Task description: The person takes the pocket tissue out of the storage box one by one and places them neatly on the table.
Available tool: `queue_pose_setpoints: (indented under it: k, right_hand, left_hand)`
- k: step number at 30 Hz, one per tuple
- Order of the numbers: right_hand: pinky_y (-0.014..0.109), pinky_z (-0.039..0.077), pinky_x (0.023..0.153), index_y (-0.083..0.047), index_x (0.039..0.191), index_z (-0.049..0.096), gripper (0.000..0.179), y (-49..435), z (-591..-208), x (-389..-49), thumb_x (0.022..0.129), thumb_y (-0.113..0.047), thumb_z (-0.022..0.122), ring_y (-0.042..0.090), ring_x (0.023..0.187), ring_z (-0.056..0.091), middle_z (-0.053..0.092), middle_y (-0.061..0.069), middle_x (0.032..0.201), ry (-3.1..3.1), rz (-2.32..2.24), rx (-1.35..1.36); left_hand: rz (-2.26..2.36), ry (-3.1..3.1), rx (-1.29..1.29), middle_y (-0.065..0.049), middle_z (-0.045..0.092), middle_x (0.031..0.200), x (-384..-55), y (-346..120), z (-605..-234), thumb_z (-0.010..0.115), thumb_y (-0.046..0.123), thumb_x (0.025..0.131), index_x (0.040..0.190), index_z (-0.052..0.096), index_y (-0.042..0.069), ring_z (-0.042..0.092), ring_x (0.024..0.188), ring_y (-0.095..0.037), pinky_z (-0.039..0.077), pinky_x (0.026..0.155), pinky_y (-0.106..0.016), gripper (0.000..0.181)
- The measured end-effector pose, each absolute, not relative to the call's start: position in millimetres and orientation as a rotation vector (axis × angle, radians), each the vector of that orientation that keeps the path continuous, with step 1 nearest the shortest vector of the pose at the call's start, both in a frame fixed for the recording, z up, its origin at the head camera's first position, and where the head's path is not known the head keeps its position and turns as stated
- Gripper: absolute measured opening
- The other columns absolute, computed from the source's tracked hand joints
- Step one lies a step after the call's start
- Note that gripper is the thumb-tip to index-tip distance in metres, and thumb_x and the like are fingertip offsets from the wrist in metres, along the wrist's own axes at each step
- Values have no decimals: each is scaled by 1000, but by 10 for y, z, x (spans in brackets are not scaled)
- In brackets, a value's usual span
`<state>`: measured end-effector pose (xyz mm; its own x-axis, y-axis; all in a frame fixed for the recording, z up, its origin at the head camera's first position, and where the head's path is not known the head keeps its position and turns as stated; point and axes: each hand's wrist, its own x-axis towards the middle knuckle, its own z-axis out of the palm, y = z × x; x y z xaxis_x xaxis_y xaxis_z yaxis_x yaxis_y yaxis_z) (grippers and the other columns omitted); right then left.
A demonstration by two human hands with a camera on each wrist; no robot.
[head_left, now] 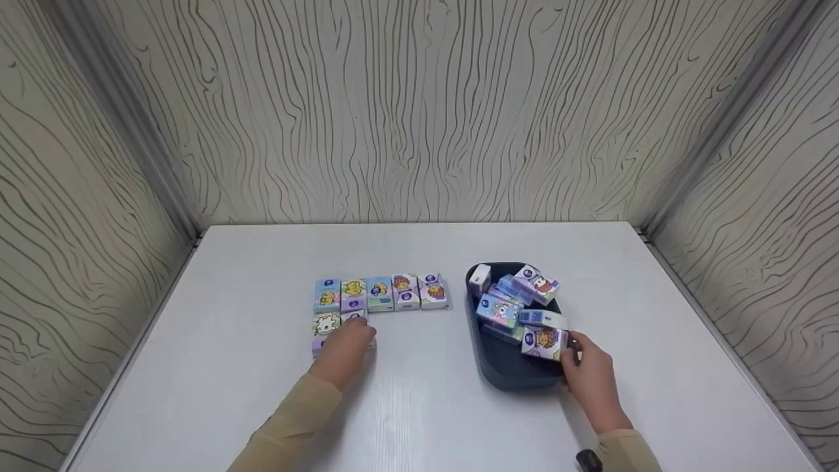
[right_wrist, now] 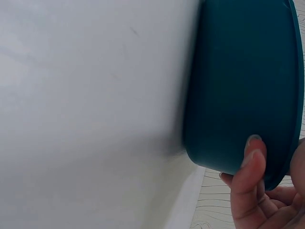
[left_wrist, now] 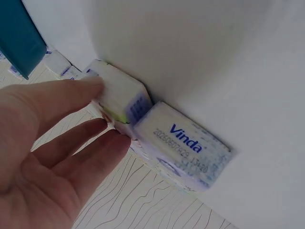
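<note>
On the white table, my left hand (head_left: 346,347) pinches a small tissue pack (left_wrist: 121,90), thumb on its top and fingers against its side. That pack sits beside another tissue pack (head_left: 326,331), whose end reads Vinda in the left wrist view. Directly behind them, several more packs (head_left: 380,294) stand side by side in a row. My right hand (head_left: 590,377) grips the right side of a dark teal bin (right_wrist: 243,86), fingers on the outer wall and thumb at the rim. Close to that thumb lies a purple and white pack (head_left: 544,342) inside the bin.
Several loose tissue packs (head_left: 501,309) are heaped in the bin's back and middle. One pack (head_left: 536,285) leans over its back right rim. Wood-grain panels (head_left: 419,118) enclose the table at the back and both sides.
</note>
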<state>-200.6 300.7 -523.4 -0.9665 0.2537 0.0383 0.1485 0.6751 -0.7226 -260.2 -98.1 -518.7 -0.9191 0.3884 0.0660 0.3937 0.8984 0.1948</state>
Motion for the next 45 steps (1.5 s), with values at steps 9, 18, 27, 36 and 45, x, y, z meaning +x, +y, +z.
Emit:
queue_pose_setpoints:
  k: [9,18,27,36,45]
  right_hand:
    - [28,52,44,8,135,44,43,3010,-5240,-2000,94,-6,45,18,61,57,54,31,117,-2746,1169,-345]
    - [28,52,46,6,135,45,43,3006,-5232,-1993,94,-7,45,19,66,58,55,28,116,-2737,1183,-355]
    - [28,51,45,7,132,47,41,2999,-5242,-1985,93,-5,47,18,62,58,57,28,114,-2713,1177,-336]
    - [28,52,45,7,134,46,41,2987,-5246,-1998,95,-5,47,17,62,58,57,27,115,-2717,1197,-323]
    - [27,51,43,7,133,46,40,3002,-5253,-1983,95,-4,48,15,58,58,58,28,114,-2714,1176,-316]
  left_hand:
    - [-261,-3012,-606,-14,65,105,-2605,-927,-5154,69,1,84,101,70,4,62,98,-29,53,85,-40,17]
    - [-356,-2939,-728,-15,58,127,-2626,-413,-4949,69,16,88,118,65,6,54,118,-32,45,99,-45,31]
    - [-352,-2798,-1008,-6,60,120,-2555,513,-4760,69,23,88,119,64,12,56,111,-21,48,95,-35,33]
    - [-304,-2743,-1155,-2,53,133,-2595,1156,-4704,62,17,94,131,56,17,53,119,-14,43,100,-26,38]
    - [-135,-2767,-1231,5,55,127,-2677,1551,-4647,63,13,93,134,54,20,55,113,-8,47,93,-21,43]
